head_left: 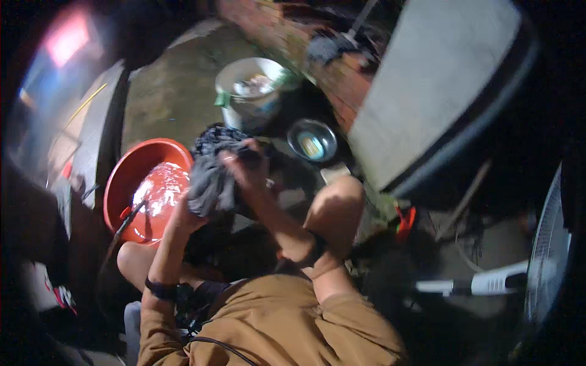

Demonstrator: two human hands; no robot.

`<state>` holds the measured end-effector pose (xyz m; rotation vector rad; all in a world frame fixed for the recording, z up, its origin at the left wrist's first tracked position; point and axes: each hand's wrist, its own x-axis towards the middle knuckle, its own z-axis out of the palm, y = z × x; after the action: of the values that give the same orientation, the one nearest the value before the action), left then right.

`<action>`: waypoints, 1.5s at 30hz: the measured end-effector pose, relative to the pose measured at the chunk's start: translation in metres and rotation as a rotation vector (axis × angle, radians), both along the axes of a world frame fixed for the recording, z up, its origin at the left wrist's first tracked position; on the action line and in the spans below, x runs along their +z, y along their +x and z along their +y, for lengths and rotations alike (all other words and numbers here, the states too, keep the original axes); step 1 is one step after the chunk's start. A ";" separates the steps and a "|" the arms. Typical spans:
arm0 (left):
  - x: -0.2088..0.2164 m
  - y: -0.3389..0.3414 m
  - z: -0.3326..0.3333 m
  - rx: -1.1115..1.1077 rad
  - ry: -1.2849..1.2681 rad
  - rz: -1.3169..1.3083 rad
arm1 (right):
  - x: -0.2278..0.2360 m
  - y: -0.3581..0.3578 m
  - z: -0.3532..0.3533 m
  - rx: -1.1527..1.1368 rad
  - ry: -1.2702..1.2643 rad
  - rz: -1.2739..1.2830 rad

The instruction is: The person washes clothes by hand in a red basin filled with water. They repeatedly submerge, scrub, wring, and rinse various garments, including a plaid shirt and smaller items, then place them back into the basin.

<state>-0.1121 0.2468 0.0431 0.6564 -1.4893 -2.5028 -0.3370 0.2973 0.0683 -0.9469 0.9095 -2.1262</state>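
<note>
A bunched dark grey cloth (210, 174) hangs in front of me, just right of the red basin's rim. My right hand (247, 168) is closed round its upper right side. At the lower left of the cloth, my left hand (189, 210) grips it, with the fingers partly hidden by the folds. Water glints inside the large red basin (116, 189). A dark hose or stick (129, 221) leans over the basin's near edge. What kind of garment the cloth is, I cannot make out.
Beyond the cloth stands a white bucket (229, 113) with stuff in it. A metal bowl (331, 143) holding a yellowish and blue item sits to its right. A big grey slab (439, 79) leans at the right, by a brick wall (345, 91). A fan (546, 256) stands far right.
</note>
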 end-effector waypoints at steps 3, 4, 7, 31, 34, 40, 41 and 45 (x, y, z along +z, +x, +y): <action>0.012 -0.030 -0.013 0.020 -0.303 0.024 | -0.009 -0.008 -0.027 0.093 0.192 -0.055; 0.016 -0.038 -0.017 0.026 -0.404 0.044 | -0.011 -0.009 -0.033 0.103 0.225 0.094; 0.022 -0.050 -0.030 0.075 -0.446 0.069 | -0.005 -0.009 -0.043 0.216 0.213 0.267; -0.084 -0.086 -0.106 0.087 -1.160 -0.531 | -0.136 -0.046 -0.134 0.372 0.500 0.749; -0.066 -0.083 -0.114 0.060 -1.307 -0.484 | -0.117 -0.054 -0.118 0.682 0.515 0.471; -0.024 -0.084 -0.106 0.080 -1.165 -0.270 | -0.062 -0.039 -0.100 0.383 0.476 0.370; -0.013 -0.081 -0.105 0.118 -1.037 -0.122 | -0.047 -0.041 -0.101 0.257 0.472 0.501; 0.026 -0.086 -0.127 0.216 -0.224 0.112 | 0.030 -0.067 -0.091 0.422 0.262 0.553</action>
<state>-0.1976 0.1202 0.0690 0.5932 -1.5380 -2.1385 -0.4041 0.2066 0.0986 -1.4681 1.0971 -1.3717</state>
